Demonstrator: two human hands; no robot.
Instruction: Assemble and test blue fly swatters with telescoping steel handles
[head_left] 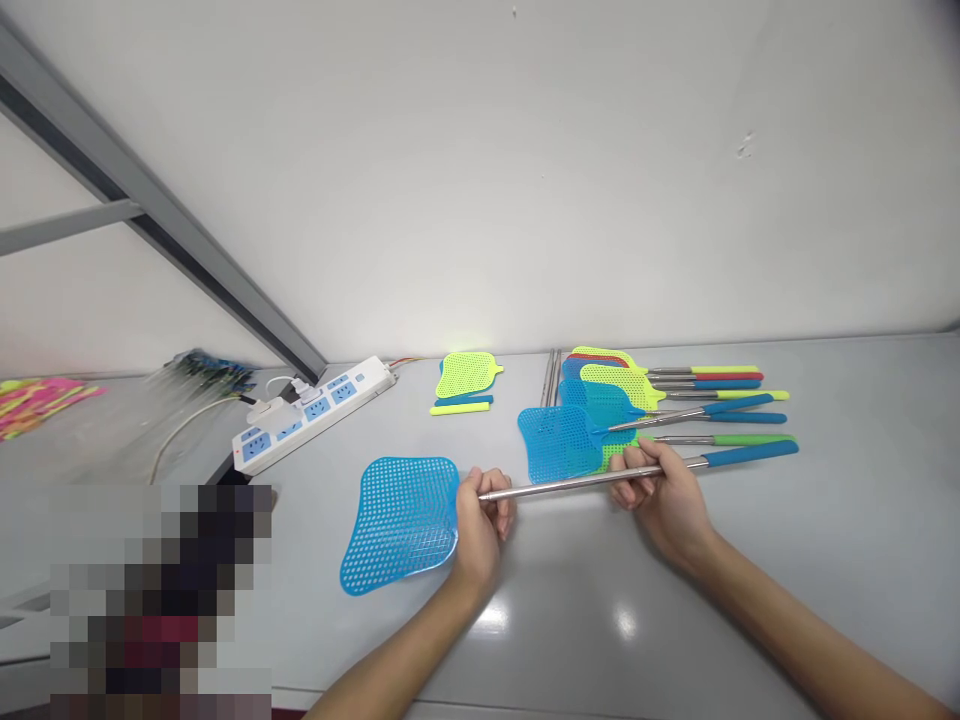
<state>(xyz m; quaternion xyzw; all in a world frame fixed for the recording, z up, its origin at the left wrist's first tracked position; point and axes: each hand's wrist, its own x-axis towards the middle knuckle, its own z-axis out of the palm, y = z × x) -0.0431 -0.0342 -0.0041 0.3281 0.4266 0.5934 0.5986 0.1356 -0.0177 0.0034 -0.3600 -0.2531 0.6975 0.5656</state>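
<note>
A blue fly swatter [405, 520] with a perforated head and a metal rod is held across the table in both hands. My left hand [482, 520] is closed around the neck, where the head meets the rod. Farther along, my right hand [667, 500] grips the metal rod [562, 486] between thumb and fingers, short of the blue grip [754, 453] at its right end. Behind my right hand lies a pile of assembled fly swatters [622, 385] in blue, yellow, green and red, heads to the left and grips to the right.
Along the wall lie a loose yellow swatter head [466, 374], a yellow grip [459, 408] and bare metal rods [551, 378]. A white power strip [315, 415] with plugs stands left. Beyond it are bagged rods [202, 375] and pink-yellow pieces [45, 400]. A pixelated area covers the lower left.
</note>
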